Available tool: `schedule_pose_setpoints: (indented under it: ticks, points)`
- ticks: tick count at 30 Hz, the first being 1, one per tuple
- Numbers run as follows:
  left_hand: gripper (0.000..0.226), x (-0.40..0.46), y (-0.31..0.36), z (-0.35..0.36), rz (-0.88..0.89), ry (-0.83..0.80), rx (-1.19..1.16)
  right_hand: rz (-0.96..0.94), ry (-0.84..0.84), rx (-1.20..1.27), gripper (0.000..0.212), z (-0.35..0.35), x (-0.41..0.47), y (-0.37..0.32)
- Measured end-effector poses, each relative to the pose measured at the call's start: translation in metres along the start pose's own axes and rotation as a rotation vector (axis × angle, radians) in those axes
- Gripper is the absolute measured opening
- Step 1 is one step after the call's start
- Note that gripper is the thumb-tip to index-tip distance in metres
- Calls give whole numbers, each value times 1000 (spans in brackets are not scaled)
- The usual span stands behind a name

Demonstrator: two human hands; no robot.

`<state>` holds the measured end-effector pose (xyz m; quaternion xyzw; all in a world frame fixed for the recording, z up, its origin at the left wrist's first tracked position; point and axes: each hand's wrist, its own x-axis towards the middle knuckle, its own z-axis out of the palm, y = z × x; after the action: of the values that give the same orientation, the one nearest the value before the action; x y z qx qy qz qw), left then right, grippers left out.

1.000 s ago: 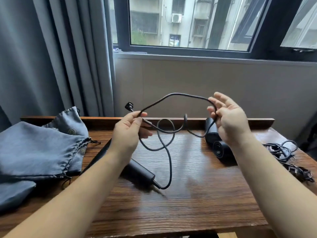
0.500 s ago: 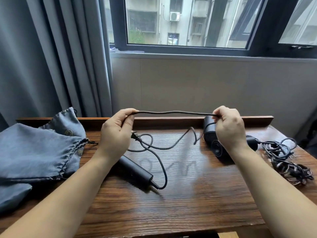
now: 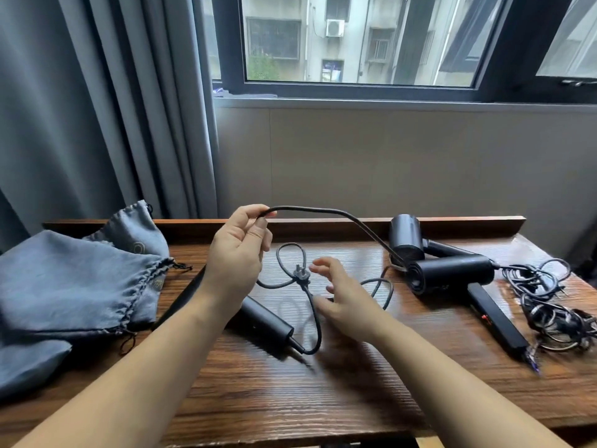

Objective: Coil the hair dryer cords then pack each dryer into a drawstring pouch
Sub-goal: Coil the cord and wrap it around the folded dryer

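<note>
My left hand (image 3: 237, 253) is raised above the table and pinches a black cord (image 3: 326, 211) that arcs right and down toward the dryers at the right. The cord's plug (image 3: 301, 277) hangs below that hand, with loose loops lying on the wood. Its dryer's black handle (image 3: 266, 320) lies under my left forearm. My right hand (image 3: 342, 297) hovers low near the plug, fingers spread and relaxed, holding nothing. Two more black dryers (image 3: 452, 270) lie at the right. Grey drawstring pouches (image 3: 74, 279) are piled at the left.
The wooden table (image 3: 323, 392) has a raised back ledge. A tangle of black cords (image 3: 555, 305) lies at the far right edge. A grey curtain (image 3: 97, 108) hangs at the left, and a window is behind the table.
My right hand has let go of the cord and dropped to the left toward the plug. The cord's right end now sags to the table. My left hand has risen slightly.
</note>
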<state>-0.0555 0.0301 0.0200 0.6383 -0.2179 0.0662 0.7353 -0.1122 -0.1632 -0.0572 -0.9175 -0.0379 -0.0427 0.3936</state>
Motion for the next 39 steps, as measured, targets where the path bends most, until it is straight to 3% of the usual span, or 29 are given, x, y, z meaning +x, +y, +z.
schedule_pose_setpoints:
  ticks: [3, 4, 6, 9, 12, 15, 17, 19, 22, 23, 27, 29, 30, 33, 39]
  points:
    - [25, 1, 8, -1, 3, -28, -92, -29, -172, -78, 29, -2, 1, 4]
    - [25, 4, 11, -3, 26, -33, -99, -76, -154, -159, 22, -3, 1, 7]
    - [23, 11, 17, -9, 76, -23, -88, -158, -53, -324, 35, -11, 1, 15]
    - [14, 26, 28, -22, 143, 42, -69, -263, 112, -603, 27, -33, 1, 37]
    - [18, 40, 38, -36, 195, 126, -25, -257, 92, -763, 27, -46, -3, 59]
    - [23, 49, 38, -44, 87, 237, -44, -210, -95, -646, 45, -50, -15, 59]
    - [24, 51, 35, -45, 19, 252, -99, -132, -142, -507, 45, -53, -26, 46]
    - [25, 48, 32, -42, -18, 232, -147, -146, 24, -330, 36, -55, -36, 24]
    - [25, 43, 26, -29, -70, 190, -212, -268, 441, -146, 22, -47, -47, -10]
    - [25, 41, 24, -24, -85, 177, -232, -254, 481, -121, 22, -41, -48, -25]
    - [26, 36, 20, -7, -135, 117, -296, 81, 168, 9, 44, -14, -32, -49]
    - [27, 36, 17, -5, -165, 112, -320, 115, 177, 214, 24, -8, -24, -48]
    - [27, 37, 15, -6, -188, 123, -330, 110, 195, 335, 14, -7, -24, -49]
    - [30, 44, 1, -17, -291, 194, -363, 36, 173, 578, 11, -7, -32, -52]
    - [43, 62, -35, -32, -550, 327, -425, -228, -26, 372, 17, -15, -64, -47]
